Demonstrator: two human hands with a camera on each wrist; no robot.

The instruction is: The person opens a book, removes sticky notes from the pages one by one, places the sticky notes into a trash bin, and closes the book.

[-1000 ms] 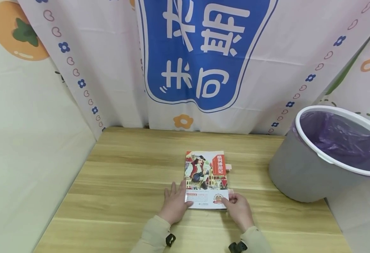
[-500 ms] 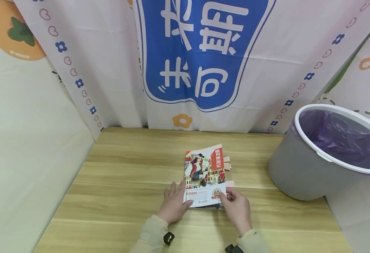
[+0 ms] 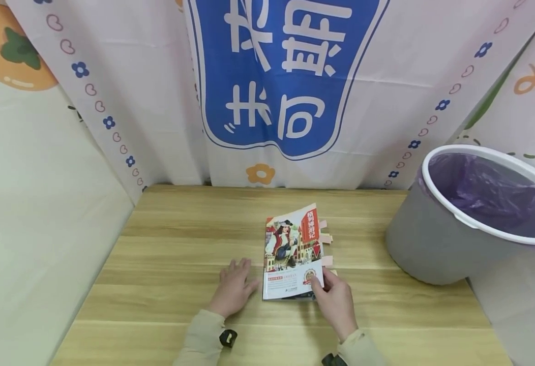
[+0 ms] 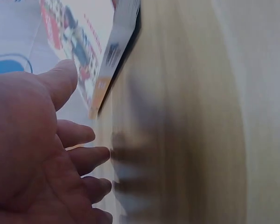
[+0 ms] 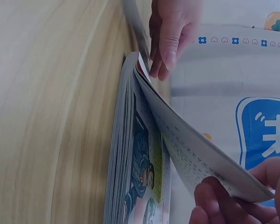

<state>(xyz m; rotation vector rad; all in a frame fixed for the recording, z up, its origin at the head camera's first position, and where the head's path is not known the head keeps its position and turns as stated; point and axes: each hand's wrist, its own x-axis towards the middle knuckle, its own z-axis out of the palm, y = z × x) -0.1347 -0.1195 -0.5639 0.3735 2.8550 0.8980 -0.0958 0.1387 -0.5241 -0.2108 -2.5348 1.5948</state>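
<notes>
A paperback book (image 3: 290, 254) with an illustrated cover and red title block lies on the wooden table, pink tabs sticking out along its right side. My right hand (image 3: 336, 301) pinches the cover and some pages at the lower right corner, thumb on top, and lifts them. In the right wrist view, printed pages with a colour picture (image 5: 142, 172) show in the gap beneath the raised part (image 5: 196, 144). Just left of the spine, my left hand (image 3: 233, 290) is apart from the book with its fingers spread over the table. Its palm (image 4: 28, 154) shows in the left wrist view.
A grey bin (image 3: 432, 244) with a white rim and purple liner stands at the table's right side. Printed cloth (image 3: 167, 101) hangs behind the wooden table (image 3: 180, 234). Dark straps (image 3: 228, 338) circle both wrists.
My right hand has raised the book's lower right corner and cover, opening a gap. My left hand has let go of the spine side and moved left, off the book.
</notes>
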